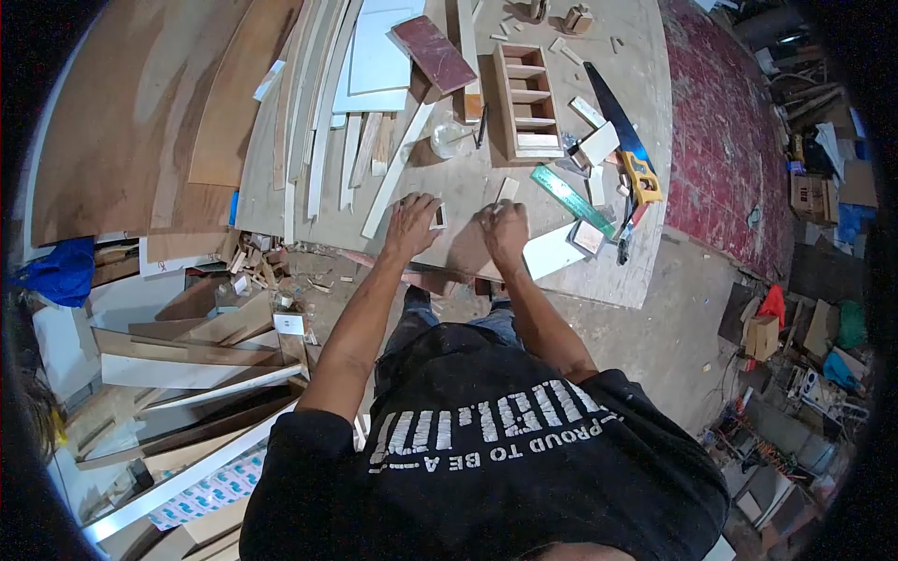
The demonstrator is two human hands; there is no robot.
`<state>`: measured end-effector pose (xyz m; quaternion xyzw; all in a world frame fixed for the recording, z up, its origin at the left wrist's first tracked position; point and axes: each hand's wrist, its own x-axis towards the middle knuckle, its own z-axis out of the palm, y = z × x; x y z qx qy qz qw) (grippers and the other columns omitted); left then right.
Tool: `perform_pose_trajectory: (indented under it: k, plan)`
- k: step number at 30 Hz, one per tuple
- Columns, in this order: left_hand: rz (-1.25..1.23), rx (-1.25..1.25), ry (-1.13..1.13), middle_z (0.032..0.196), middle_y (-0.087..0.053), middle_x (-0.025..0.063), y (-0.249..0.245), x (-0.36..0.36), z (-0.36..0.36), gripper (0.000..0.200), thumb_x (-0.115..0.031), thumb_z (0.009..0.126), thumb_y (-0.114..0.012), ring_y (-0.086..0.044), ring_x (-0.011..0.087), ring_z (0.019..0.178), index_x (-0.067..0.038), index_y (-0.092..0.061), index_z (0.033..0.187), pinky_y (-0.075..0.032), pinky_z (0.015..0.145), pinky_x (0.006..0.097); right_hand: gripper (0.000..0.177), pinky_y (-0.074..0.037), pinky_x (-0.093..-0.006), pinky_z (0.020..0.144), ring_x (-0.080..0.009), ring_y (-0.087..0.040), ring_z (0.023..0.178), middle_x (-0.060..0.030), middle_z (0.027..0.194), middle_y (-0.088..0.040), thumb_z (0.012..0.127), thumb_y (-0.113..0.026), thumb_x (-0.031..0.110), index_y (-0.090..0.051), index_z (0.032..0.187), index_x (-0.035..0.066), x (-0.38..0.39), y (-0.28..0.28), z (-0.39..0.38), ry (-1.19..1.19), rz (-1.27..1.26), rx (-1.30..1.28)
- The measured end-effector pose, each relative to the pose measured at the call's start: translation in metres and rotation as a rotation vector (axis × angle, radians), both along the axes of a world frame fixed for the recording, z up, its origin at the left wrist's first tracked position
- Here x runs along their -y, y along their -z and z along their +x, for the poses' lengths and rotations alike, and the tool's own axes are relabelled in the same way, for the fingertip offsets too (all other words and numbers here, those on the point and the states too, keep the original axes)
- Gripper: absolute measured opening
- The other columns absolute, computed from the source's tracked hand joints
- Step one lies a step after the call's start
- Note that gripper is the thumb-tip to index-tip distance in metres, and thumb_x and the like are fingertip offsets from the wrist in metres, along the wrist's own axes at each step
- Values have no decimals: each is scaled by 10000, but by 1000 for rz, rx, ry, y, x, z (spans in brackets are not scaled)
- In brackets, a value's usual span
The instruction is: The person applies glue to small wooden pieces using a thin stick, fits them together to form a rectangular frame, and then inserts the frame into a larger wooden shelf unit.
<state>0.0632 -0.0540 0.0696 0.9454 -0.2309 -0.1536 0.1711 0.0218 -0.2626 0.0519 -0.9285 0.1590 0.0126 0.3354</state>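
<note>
Near the front edge of the wooden worktable (486, 201), my left hand (412, 222) rests with its fingers curled beside a small pale wooden frame (439, 217), its fingertips at the frame's left side. To the right, my right hand (505, 227) is closed in a pinch just below a small light wood piece (509, 189); what its fingers hold, if anything, is too small to make out. Above them stands a wooden box with several compartments (513, 103). A round clear container (452, 140) sits between the box and the long wood strips.
A handsaw with a yellow handle (642, 178), a green ruler (572, 200) and a white board (552, 251) lie at right. Long strips (398, 168), white panels (379, 56) and a dark red board (433, 53) lie at the upper left. Wood scraps (253, 262) cover the left floor.
</note>
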Motion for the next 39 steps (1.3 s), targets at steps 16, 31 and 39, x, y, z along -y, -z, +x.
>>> perform_pose_trajectory:
  k: [16,31,39]
  plan:
    - [-157,196,-14,1328,-553,102,16,-10,-21,335,-160,756,-759,-437,300,1310,-97,-696,1080,-308,1097,498,357,-547,-345,638,-267,-687,656,-186,767,-702,803,-709,259,-678,970,-55,-37,21,6,-108,358,25]
    - [-123,17,-390,1149,-647,187,3,11,-12,204,-169,825,-682,-586,373,1110,-35,-744,965,-470,930,440,371,-544,-369,691,-274,-697,750,-215,866,-712,883,-645,256,-688,1097,-45,-43,27,-2,-224,318,35]
    - [-272,-107,-572,812,-696,253,16,27,-5,163,-135,835,-651,-693,414,823,-6,-745,802,-550,785,476,382,-547,-374,715,-305,-696,768,-232,898,-708,884,-644,255,-687,1121,-41,-42,22,1,-235,385,-3]
